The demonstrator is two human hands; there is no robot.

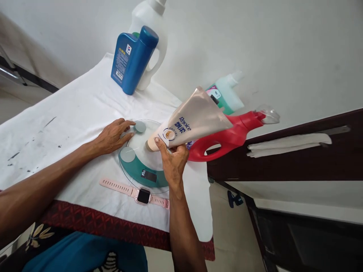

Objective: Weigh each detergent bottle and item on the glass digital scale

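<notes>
My right hand grips a pale beige Rejoice squeeze tube near its cap end. The tube is tilted, its cap pointing down and left over the round glass scale, its wide flat end up to the right. Whether the cap touches the glass I cannot tell. At the scale's left rim is my left hand, fingers apart, fingertips by a round grey pad. A dark display sits on the scale's green band. Just in front of the scale lies a pink-strapped smartwatch.
Behind stand a blue bottle and a large white jug. On the right are a red handled bottle, partly behind the tube, and a green-and-clear bottle. A white cloth covers the table against the wall.
</notes>
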